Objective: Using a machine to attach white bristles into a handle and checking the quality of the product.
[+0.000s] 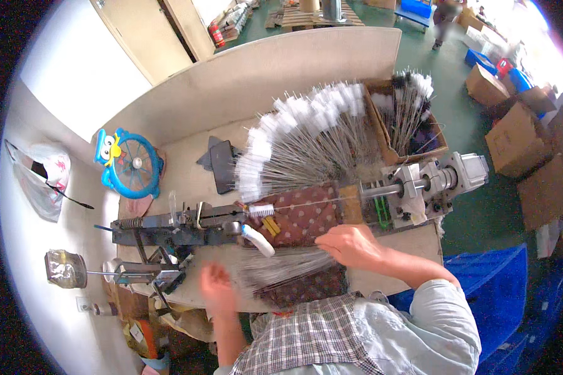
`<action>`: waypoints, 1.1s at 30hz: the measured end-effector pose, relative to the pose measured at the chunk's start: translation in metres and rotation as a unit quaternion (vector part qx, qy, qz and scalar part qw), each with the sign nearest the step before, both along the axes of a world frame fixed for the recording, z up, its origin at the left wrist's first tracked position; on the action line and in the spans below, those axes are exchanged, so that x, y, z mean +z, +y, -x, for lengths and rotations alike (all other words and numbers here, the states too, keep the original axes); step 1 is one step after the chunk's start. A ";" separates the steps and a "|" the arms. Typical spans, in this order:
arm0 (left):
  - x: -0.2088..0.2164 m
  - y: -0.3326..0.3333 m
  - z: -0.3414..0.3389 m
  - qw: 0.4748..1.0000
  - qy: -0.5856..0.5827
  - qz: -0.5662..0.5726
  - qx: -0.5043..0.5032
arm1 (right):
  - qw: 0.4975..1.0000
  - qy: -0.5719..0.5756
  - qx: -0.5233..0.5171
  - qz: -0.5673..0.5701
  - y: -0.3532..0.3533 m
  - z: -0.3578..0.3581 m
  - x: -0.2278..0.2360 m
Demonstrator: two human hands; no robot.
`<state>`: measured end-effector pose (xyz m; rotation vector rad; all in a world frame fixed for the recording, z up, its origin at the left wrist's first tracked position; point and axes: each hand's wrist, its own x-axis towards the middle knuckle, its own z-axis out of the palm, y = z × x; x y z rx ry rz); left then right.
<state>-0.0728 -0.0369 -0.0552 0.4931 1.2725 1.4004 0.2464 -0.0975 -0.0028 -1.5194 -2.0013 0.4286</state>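
A twisted-wire brush with a white bristle head (261, 211) lies across the bench machine (225, 234); its thin stem runs right towards the motor spindle (391, 189). Just below, a loose bundle of thin wires (281, 267) rests on a brown dotted cloth (309, 219). My right hand (355, 247) is at the right end of that bundle, its fingers closed together; anything between them is too small to make out. Motion smears my left hand (218, 289), which is left of the wires, near the white-capped lever (258, 241). A yellow clip (269, 225) sits beside the bristle head.
Many finished white brushes (306, 134) fan out behind the machine, beside a cardboard box (381, 134) of black and white ones. A dark phone (221, 166) and a blue toy-like fan (134, 164) stand at the left. A blue bin (494, 294) is at my right.
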 end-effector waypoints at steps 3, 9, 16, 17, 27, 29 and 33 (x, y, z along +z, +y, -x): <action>-0.028 -0.004 0.108 0.985 -0.086 -0.010 0.146 | 0.996 -0.050 0.000 0.078 -0.004 0.010 -0.025; -0.024 -0.004 0.225 0.957 0.109 0.023 0.268 | 0.973 -0.146 0.065 0.165 0.009 0.004 -0.030; -0.045 -0.008 0.157 0.963 0.084 0.048 0.252 | 0.969 -0.183 0.061 0.155 0.007 0.007 -0.033; -0.030 -0.011 0.129 0.971 0.029 0.052 0.233 | 0.961 -0.195 0.059 0.188 0.006 0.006 -0.032; 0.014 -0.004 -0.084 0.979 -0.118 0.007 -0.164 | 0.981 -0.122 0.066 0.136 0.005 -0.014 -0.019; 0.020 0.006 -0.104 0.974 -0.044 -0.010 -0.224 | 0.980 -0.133 0.008 0.151 0.002 -0.011 -0.018; 0.038 0.009 -0.134 0.954 -0.147 0.163 -0.206 | 0.988 -0.106 -0.004 0.115 0.009 -0.013 -0.015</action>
